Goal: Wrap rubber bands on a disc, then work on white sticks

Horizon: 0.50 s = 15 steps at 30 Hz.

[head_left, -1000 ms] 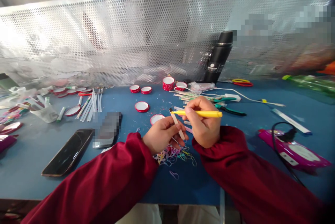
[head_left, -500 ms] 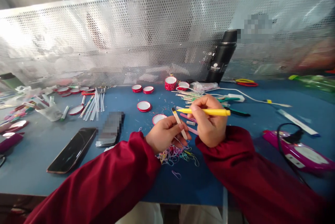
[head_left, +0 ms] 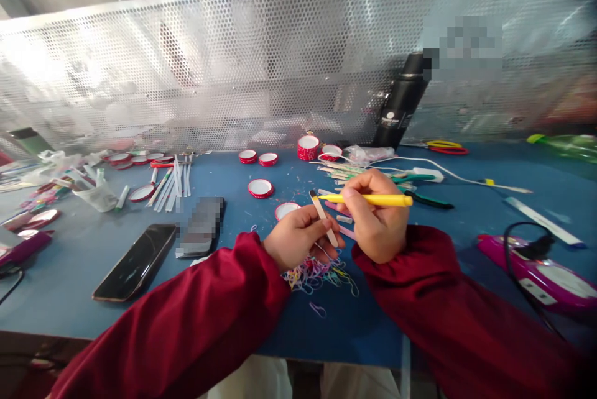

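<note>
My left hand (head_left: 296,236) pinches a small wooden stick (head_left: 319,206) between thumb and fingers. Its upper end is dark, with a yellowish patch just below. In my right hand (head_left: 379,222) is a yellow marker pen (head_left: 389,200), held like a writing tool with its tip pointing left, at or very near the stick's upper part. Whether tip and stick touch, I cannot tell. Beneath my left hand lies a loose pile of coloured elastic bands (head_left: 321,275). Beyond the hands is a round red-rimmed lid (head_left: 286,210), partly covered by my fingers.
Two phones (head_left: 135,262) lie left of my arms. Several red-rimmed lids (head_left: 260,188), a cup of pens (head_left: 97,196) and translucent sticks (head_left: 172,184) are farther back. Teal-handled pliers (head_left: 426,200), a black bottle (head_left: 403,100) and a magenta glue-gun-like device (head_left: 545,278) are right.
The whole view has shifted slightly, so things appear a little farther right. The marker tip is closer to the stick's upper end, where a yellowish patch shows more clearly. Both grips are unchanged.
</note>
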Tool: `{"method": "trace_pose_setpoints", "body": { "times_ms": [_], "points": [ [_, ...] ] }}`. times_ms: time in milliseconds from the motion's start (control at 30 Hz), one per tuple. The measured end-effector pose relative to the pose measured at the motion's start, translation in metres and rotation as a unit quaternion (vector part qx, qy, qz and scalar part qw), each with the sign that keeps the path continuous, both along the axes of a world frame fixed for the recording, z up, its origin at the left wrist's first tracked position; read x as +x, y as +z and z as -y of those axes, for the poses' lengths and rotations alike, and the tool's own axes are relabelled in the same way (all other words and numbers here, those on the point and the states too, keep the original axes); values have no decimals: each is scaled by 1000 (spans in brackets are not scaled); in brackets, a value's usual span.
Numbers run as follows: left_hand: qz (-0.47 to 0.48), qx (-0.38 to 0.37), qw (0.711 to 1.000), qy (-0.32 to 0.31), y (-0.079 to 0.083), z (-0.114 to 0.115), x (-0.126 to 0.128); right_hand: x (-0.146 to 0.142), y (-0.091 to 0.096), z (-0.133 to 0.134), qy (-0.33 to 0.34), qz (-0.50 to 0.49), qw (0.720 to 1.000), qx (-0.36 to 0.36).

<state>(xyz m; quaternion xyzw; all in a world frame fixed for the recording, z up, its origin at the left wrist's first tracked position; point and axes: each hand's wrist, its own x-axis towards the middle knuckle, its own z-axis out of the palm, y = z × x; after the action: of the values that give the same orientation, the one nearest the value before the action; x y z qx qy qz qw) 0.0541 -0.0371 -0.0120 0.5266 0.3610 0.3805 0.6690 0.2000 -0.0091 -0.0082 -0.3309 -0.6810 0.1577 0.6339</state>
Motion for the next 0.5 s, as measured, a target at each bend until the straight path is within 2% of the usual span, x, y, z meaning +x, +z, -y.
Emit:
{"method": "trace_pose_setpoints", "body": {
  "times_ms": [500],
  "points": [
    [7, 2, 1000, -1, 0, 1, -1, 0, 1, 1, 2, 2, 1000, -5]
  ]
}}
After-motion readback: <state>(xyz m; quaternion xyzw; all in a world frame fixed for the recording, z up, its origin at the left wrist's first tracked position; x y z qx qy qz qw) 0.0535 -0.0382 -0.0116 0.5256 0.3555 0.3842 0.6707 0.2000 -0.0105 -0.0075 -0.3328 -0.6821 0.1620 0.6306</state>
